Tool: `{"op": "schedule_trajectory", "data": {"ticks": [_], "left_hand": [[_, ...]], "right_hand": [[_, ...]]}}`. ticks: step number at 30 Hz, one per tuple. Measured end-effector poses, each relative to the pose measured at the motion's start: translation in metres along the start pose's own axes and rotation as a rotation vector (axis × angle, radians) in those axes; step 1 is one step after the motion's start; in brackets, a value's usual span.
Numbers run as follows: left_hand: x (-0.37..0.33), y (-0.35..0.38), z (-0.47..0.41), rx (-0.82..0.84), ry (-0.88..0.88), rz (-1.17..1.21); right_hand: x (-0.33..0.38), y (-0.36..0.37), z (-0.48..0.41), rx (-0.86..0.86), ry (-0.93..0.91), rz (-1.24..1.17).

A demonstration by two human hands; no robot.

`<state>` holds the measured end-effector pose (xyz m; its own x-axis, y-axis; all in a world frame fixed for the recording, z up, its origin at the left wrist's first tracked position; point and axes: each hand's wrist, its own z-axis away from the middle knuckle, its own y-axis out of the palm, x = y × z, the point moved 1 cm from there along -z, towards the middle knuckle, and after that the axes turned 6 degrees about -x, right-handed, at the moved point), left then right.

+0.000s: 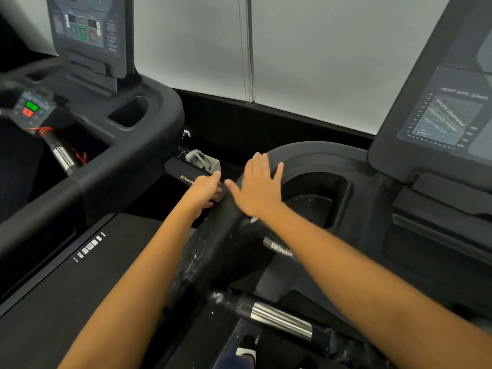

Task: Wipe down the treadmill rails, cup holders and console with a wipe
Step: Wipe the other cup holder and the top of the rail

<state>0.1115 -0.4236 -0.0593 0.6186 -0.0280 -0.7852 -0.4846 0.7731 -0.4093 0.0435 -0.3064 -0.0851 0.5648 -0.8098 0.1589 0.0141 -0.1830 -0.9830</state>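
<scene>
Right hand (257, 189) presses wipe (254, 219) with straight fingers onto rail (213, 249) beside cup holder (314, 201); left hand (206, 191) fingers grip rail edge.

A second treadmill (127, 155) stands to the left, just beside this one. Its upright panel (85, 30) shows small displays with a green and a red square. Lower down sits a small keypad with a green button (32, 105) above a red button (28, 112). A red cord (77, 154) trails from below the keypad along a chrome grip (62, 155). Behind both machines hangs a pale blind (319, 62) with thin cords (249, 62) dangling down its middle, above a dark wall strip (266, 123). On the floor between the machines lies a small white box (203, 161); a white socket (186, 133) shows near it.
</scene>
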Motion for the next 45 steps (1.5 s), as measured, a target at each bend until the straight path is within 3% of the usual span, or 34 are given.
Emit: {"op": "schedule_trajectory", "data": {"ticks": [3,6,8,12,16,19,21,23,26,30,31,33,36,38,42,45], "left_hand": [[-0.002,-0.005,-0.001,-0.060,0.031,0.028],[-0.011,-0.003,0.000,-0.051,0.093,0.018],[-0.016,0.000,0.003,-0.047,0.134,0.032],[-0.013,0.002,0.006,-0.055,0.161,0.033],[0.004,0.005,0.003,-0.078,0.133,0.017],[0.009,0.012,0.004,-0.064,0.102,0.014],[0.005,0.019,0.004,-0.052,0.108,0.010],[-0.005,0.027,0.005,-0.037,0.129,0.009],[-0.016,0.039,0.004,-0.054,0.161,-0.060],[-0.022,0.052,0.004,-0.089,0.269,-0.140],[-0.024,0.056,0.006,-0.100,0.299,-0.161],[-0.028,0.063,0.009,-0.124,0.366,-0.227],[-0.033,0.076,0.004,-0.138,0.462,-0.414],[-0.035,0.086,0.001,-0.139,0.476,-0.525],[-0.038,0.100,0.000,-0.171,0.450,-0.641],[-0.033,0.100,-0.001,-0.209,0.483,-0.660]], "right_hand": [[0.057,0.004,0.085,-0.016,-0.266,-0.105],[0.054,0.001,0.099,0.061,-0.455,-0.074],[0.027,-0.003,0.061,0.014,-0.424,0.000],[-0.037,-0.009,-0.016,0.024,-0.140,0.034],[-0.001,0.002,0.010,-0.042,0.006,-0.032],[0.036,0.010,0.074,-0.113,-0.194,-0.119],[0.027,0.010,0.093,-0.162,-0.369,-0.191],[0.004,0.000,0.087,-0.243,-0.426,-0.200],[-0.042,-0.040,0.063,-0.336,-0.181,-0.419],[-0.110,-0.094,0.040,-0.701,0.274,-0.781],[-0.121,-0.094,0.039,-0.681,0.340,-0.767],[-0.132,-0.073,0.041,-0.440,0.382,-0.598],[-0.127,-0.040,0.049,0.043,0.285,-0.094],[-0.113,-0.038,0.043,0.211,0.213,0.161],[-0.100,-0.033,0.027,0.424,0.166,0.250],[-0.102,-0.026,0.019,0.419,0.211,0.178]]}}
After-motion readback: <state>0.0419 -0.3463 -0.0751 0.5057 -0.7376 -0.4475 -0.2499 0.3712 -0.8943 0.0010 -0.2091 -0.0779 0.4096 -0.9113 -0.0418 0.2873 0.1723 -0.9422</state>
